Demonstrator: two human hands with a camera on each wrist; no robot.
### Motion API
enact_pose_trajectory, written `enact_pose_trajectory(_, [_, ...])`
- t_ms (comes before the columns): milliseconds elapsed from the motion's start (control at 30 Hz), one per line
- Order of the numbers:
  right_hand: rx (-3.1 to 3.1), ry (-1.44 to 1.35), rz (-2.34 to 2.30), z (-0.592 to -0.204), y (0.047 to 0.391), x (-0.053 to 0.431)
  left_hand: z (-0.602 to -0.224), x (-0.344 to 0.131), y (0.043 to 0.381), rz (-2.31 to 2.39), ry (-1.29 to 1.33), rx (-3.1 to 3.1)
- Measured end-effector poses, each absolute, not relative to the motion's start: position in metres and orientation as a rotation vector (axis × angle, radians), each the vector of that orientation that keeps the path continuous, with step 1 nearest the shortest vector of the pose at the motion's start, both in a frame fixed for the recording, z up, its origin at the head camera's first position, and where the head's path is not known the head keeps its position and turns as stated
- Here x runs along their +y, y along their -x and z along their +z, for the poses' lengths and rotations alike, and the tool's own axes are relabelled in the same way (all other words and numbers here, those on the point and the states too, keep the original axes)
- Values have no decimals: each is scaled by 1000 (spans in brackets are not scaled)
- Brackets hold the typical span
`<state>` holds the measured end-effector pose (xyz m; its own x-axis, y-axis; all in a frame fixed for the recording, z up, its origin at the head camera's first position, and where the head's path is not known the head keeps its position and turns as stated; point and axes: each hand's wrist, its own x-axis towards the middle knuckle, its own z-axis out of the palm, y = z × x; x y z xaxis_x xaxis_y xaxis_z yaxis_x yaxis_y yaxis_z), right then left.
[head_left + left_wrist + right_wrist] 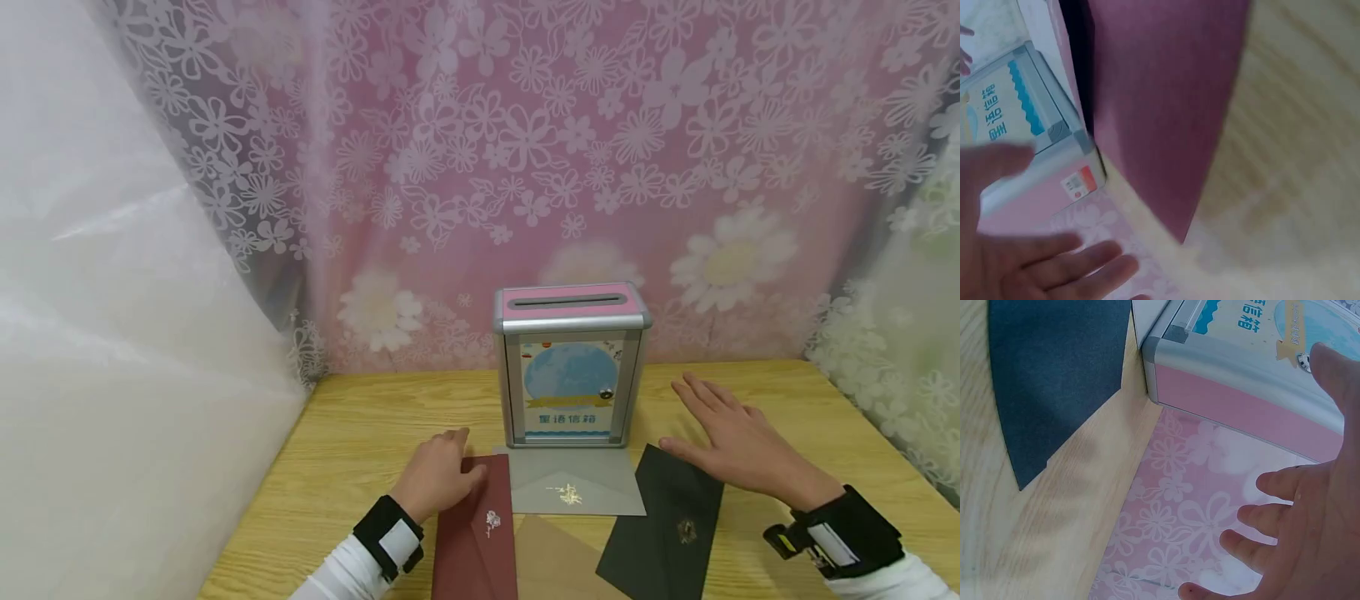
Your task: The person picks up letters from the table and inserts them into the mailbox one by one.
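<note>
My left hand hovers over the far end of a dark red envelope, its fingers relaxed and holding nothing. In the left wrist view, that hand's thumb and fingers are spread apart beside the red envelope. My right hand, palm down with fingers extended, is over the far right corner of a black envelope. Between the hands stands an upright silver and pink letter box with a slot in its top. A grey envelope with a gold print lies at its foot.
A tan envelope lies in front of the grey one, between the red and black envelopes. The wooden table ends at a pink floral curtain behind the box. White sheeting hangs at the left.
</note>
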<state>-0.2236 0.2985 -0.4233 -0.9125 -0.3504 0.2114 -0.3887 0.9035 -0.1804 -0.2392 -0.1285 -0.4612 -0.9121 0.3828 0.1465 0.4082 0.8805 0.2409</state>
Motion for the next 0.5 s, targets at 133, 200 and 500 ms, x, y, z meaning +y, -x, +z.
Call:
enact_pose_trajectory(133, [-2888, -582, 320, -425, 223, 299, -471, -129, 238, -248, 716, -3062])
enact_pose_trajectory(200, [-2882, -585, 315, -427, 224, 299, -475, -129, 238, -196, 748, -3075])
enact_pose_trajectory(500, [-2882, -608, 312, -436, 222, 302, -483, -133, 246, -299, 756, -3065])
